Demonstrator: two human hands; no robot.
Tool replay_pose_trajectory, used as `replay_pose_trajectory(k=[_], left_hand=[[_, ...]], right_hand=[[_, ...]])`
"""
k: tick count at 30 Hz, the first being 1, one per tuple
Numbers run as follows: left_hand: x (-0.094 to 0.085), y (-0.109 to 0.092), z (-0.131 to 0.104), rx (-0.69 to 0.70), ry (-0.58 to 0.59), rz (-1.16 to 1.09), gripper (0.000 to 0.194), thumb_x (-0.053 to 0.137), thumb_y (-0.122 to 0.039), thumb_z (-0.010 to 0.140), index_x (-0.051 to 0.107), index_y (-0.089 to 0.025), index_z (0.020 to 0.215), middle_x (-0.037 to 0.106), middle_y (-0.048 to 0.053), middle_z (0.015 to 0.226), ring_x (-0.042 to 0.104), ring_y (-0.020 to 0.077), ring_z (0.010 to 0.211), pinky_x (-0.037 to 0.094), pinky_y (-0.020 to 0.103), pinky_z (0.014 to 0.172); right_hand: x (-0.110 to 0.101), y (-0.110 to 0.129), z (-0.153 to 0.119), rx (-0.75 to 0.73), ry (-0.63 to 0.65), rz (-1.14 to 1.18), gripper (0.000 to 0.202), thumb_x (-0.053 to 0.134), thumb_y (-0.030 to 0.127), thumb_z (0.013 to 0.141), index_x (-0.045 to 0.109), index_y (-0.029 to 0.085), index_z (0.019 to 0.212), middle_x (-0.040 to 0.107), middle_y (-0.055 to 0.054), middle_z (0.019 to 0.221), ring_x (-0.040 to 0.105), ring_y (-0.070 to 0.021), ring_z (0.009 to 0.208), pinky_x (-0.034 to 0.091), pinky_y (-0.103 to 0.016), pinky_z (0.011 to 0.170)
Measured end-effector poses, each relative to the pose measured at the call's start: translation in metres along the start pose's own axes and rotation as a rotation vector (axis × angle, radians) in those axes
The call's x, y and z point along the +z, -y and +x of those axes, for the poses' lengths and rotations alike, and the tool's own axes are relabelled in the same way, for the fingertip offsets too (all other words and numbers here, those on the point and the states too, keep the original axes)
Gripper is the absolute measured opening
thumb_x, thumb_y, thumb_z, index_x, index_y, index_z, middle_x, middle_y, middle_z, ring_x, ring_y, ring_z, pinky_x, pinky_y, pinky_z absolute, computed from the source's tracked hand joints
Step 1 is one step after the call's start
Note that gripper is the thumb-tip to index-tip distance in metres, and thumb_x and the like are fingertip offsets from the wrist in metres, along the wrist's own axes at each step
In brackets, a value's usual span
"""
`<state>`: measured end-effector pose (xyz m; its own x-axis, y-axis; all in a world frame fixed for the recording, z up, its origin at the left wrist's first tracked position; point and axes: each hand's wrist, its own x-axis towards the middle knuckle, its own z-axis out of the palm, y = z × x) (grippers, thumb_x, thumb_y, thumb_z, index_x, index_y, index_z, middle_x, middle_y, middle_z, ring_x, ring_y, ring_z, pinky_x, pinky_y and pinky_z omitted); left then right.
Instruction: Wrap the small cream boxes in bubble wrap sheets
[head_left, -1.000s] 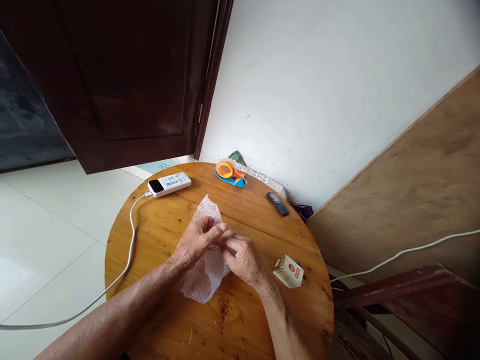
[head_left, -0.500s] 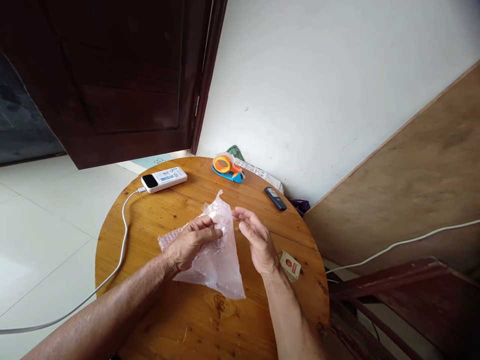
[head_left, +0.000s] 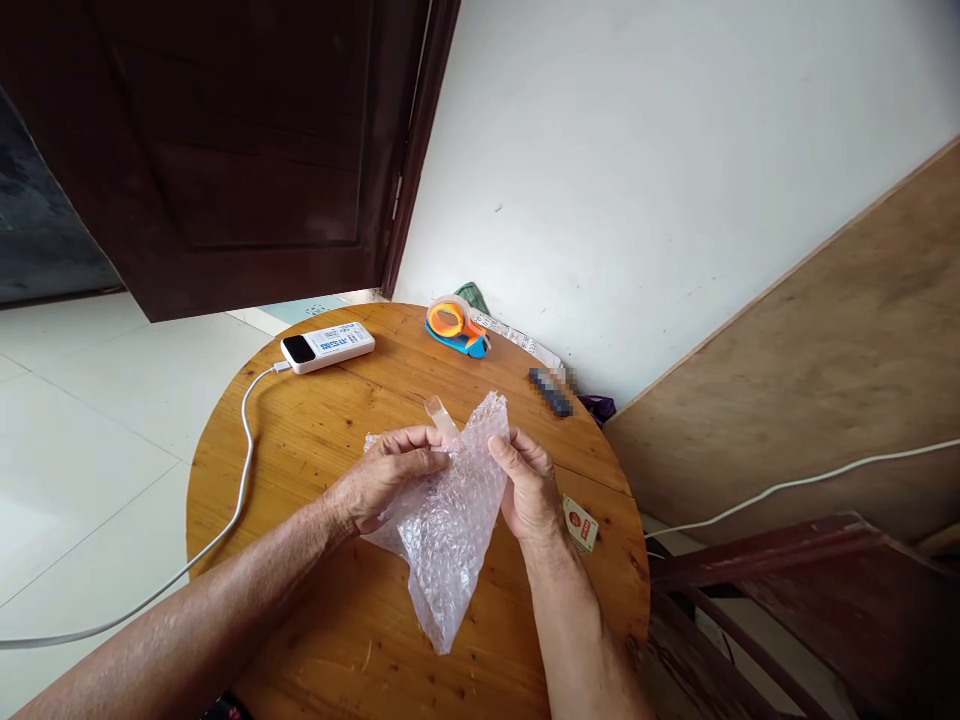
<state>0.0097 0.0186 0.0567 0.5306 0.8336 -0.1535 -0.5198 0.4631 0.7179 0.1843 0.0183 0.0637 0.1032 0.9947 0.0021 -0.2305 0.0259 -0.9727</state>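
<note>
Between my two hands is a crumpled sheet of clear, pinkish bubble wrap (head_left: 446, 540), its lower end hanging to a point over the table. My left hand (head_left: 394, 465) pinches it on the left side, thumb on top. A short strip of clear tape (head_left: 439, 415) sticks up beyond the left fingertips; where its lower end goes is hidden. At the wrap's upper right edge, my right hand (head_left: 525, 475) grips it between thumb and fingers. Whether anything lies inside the folds I cannot tell.
On the round wooden table (head_left: 300, 640) stand a white power bank (head_left: 328, 347) with a cable (head_left: 244, 450), an orange and blue tape dispenser (head_left: 456, 325), a blurred dark object (head_left: 550, 391) and a stack of cards (head_left: 580, 524). A wall (head_left: 600, 200) rises behind.
My right hand has closed on the bubble wrap's right edge, where before it was open beside it. The wrap has turned and its lower point hangs nearer me. The tape strip now shows.
</note>
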Motion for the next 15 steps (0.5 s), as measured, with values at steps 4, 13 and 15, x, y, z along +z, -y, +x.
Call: replay_pose_trajectory(k=[4,13,15], left_hand=[[0.0021,-0.0022,-0.0014,0.001,0.017,-0.029,0.023,0.081,-0.027,0.065,0.069,-0.015,0.08,0.065,0.001,0.067,0.056,0.0102,0.052,0.042,0.023,0.053],[-0.0002,-0.0024,-0.0007,0.111,0.028,0.019,0.037,0.076,-0.023,0.072,0.073,-0.021,0.108,0.066,0.001,0.085,0.057,0.0102,0.065,0.042,0.023,0.063],[0.0,-0.0028,-0.0009,0.12,0.026,0.029,0.037,0.076,-0.023,0.072,0.072,-0.021,0.109,0.065,0.001,0.084,0.057,0.0101,0.065,0.042,0.023,0.062]], right_hand=[[0.0006,0.0025,-0.0012,-0.025,-0.012,-0.029,0.04,0.085,0.049,0.056,0.057,0.021,0.059,0.054,0.003,0.057,0.044,-0.0123,0.054,0.04,-0.027,0.056],[-0.0008,0.0046,-0.0011,-0.082,-0.027,-0.061,0.04,0.082,0.051,0.06,0.055,0.021,0.057,0.049,0.003,0.056,0.04,-0.0122,0.054,0.037,-0.028,0.055],[-0.0009,0.0045,-0.0006,-0.089,-0.028,-0.065,0.041,0.081,0.051,0.061,0.054,0.021,0.057,0.048,0.004,0.055,0.039,-0.012,0.054,0.036,-0.028,0.055]])
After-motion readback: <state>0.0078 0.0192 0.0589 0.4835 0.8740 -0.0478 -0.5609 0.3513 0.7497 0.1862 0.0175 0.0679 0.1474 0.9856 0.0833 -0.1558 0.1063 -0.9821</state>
